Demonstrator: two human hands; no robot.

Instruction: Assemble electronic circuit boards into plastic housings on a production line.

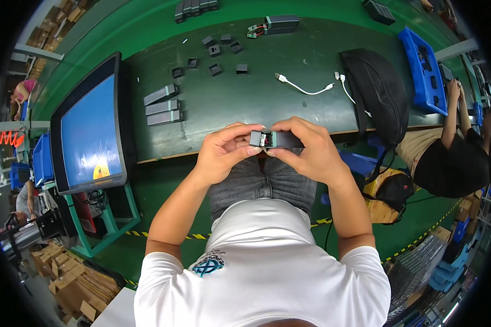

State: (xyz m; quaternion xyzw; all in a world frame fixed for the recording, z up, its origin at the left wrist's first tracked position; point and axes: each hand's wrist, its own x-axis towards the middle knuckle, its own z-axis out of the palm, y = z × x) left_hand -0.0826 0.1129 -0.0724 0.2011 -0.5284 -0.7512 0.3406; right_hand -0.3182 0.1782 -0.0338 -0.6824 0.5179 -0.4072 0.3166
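Observation:
Just off the front edge of the workbench, my left hand (218, 154) pinches a small dark end cap (255, 138) between thumb and fingers. My right hand (317, 150) grips a dark grey rectangular housing (288, 140) with a teal rim at its open end. That open end faces the cap, and something small and white shows in the gap between them. Fingers hide much of both pieces. On the bench beyond, several similar small dark caps (215, 69) lie scattered. Several finished-looking grey housings (163, 112) rest side by side to the left.
A large monitor (93, 131) stands at left. Behind lies another housing (281, 24) with a circuit board and red wires. White USB cables (305, 91) and a black bag (376, 87) occupy the right, beside a blue tray (420, 71). A co-worker's arms (451, 111) reach in at far right.

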